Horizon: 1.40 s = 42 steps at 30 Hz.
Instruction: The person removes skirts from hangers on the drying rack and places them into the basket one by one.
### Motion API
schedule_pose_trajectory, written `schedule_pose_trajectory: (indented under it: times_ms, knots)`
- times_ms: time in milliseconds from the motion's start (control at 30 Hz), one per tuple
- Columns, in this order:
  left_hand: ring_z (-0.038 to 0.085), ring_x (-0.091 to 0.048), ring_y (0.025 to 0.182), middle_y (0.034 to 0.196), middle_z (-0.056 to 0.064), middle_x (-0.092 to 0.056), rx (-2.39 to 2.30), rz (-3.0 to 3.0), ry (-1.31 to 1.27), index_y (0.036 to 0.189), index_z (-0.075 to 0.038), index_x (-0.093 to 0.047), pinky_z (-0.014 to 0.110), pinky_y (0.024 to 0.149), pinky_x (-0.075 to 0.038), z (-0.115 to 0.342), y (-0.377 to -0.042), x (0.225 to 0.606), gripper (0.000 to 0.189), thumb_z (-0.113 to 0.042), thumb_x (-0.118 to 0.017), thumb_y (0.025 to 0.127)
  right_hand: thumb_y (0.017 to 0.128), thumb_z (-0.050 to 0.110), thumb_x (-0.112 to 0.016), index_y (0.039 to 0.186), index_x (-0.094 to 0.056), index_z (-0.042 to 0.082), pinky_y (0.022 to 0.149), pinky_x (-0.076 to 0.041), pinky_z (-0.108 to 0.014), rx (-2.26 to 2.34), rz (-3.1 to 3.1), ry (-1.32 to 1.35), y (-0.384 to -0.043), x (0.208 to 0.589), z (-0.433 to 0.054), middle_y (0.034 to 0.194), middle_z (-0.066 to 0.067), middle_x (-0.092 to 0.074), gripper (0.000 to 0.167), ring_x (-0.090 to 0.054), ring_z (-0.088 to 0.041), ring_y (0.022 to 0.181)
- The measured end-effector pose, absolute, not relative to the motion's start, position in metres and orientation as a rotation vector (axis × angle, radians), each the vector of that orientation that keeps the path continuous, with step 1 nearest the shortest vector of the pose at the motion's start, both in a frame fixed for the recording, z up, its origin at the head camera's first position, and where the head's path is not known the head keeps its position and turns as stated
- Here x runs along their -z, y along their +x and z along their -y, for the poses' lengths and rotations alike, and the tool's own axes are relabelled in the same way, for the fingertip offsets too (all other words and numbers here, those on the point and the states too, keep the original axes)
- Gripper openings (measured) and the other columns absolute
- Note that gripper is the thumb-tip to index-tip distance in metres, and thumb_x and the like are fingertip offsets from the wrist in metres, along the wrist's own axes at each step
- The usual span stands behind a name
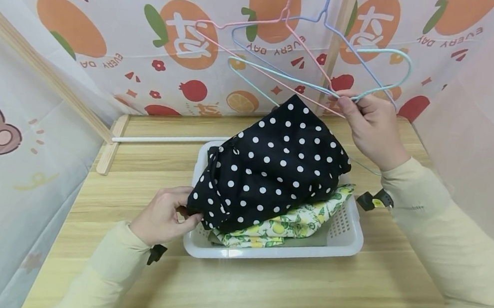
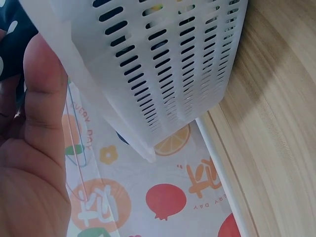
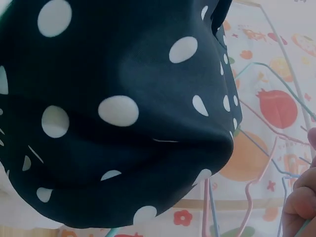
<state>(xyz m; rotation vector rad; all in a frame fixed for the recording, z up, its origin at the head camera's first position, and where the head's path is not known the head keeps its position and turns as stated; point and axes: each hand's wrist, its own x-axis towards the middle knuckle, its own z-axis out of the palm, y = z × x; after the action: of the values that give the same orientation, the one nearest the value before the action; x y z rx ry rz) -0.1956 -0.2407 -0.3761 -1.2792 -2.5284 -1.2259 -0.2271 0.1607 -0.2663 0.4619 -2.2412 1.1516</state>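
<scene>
A black cloth with white polka dots [image 1: 273,167] lies bunched over a white plastic basket [image 1: 272,257]. My left hand [image 1: 168,216] pinches its left corner, beside the basket's rim; in the left wrist view the thumb [image 2: 44,84] presses near that rim. At the upper right, my right hand [image 1: 374,124] grips a teal hanger [image 1: 278,72] close to its hook. The lower part of this hanger passes behind the dotted cloth and is hidden there. Under the dotted cloth, a folded lemon-print cloth [image 1: 298,222] sits in the basket.
A pink hanger [image 1: 243,22] and a blue hanger [image 1: 353,49] hang behind my right hand. A white rod [image 1: 167,139] runs low behind the basket, from a wooden stand foot [image 1: 112,147]. A fruit-print curtain [image 1: 139,62] closes off the back of the wooden table [image 1: 304,300].
</scene>
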Motion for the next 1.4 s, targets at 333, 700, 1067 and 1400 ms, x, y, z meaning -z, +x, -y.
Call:
schedule_pose_trajectory:
  times_ms: [333, 700, 1067, 1400]
  knots:
    - [0.005, -0.057, 0.063, 0.08, -0.006, -0.061, 1.238, 2.505, -1.28, 0.08, -0.015, -0.069, 0.017, 0.051, -0.051, 0.24, -0.193, 0.376, 0.02, 0.003, -0.07, 0.072, 0.097, 0.014, -0.058, 0.111, -0.072, 0.006, 0.048, -0.021, -0.025, -1.001, 2.293, 0.486, -0.242, 0.296, -0.189, 0.074, -0.004, -0.063, 0.021, -0.03, -0.011, 0.053]
    - [0.005, -0.059, 0.065, 0.082, -0.004, -0.063, 1.241, 2.523, -1.266, 0.084, -0.014, -0.07, 0.017, 0.054, -0.052, 0.24, -0.195, 0.376, 0.019, 0.002, -0.069, 0.074, 0.097, 0.008, -0.057, 0.108, -0.071, -0.001, 0.051, -0.02, -0.023, -0.984, 2.178, 0.344, -0.228, 0.291, -0.197, 0.059, -0.005, -0.044, 0.02, -0.027, -0.006, 0.053]
    - [0.002, -0.048, 0.051, 0.063, -0.009, -0.052, 1.047, 2.469, -1.014, 0.084, -0.007, -0.064, 0.014, 0.044, -0.041, 0.234, -0.202, 0.378, 0.009, -0.005, -0.071, 0.079, 0.09, -0.005, -0.061, 0.103, -0.072, -0.002, 0.048, -0.02, -0.021, -1.007, 2.228, 0.702, -0.23, 0.302, -0.189, 0.059, 0.0, -0.046, 0.017, -0.025, -0.004, 0.05]
    - [0.004, -0.047, 0.052, 0.065, -0.008, -0.051, 0.988, 2.509, -0.9, 0.088, -0.006, -0.066, 0.014, 0.046, -0.04, 0.235, -0.205, 0.38, 0.012, -0.01, -0.074, 0.081, 0.092, -0.002, -0.061, 0.107, -0.072, 0.005, 0.047, -0.031, -0.021, -1.068, 2.412, 0.89, -0.227, 0.316, -0.183, 0.078, 0.003, -0.067, 0.02, -0.041, -0.005, 0.055]
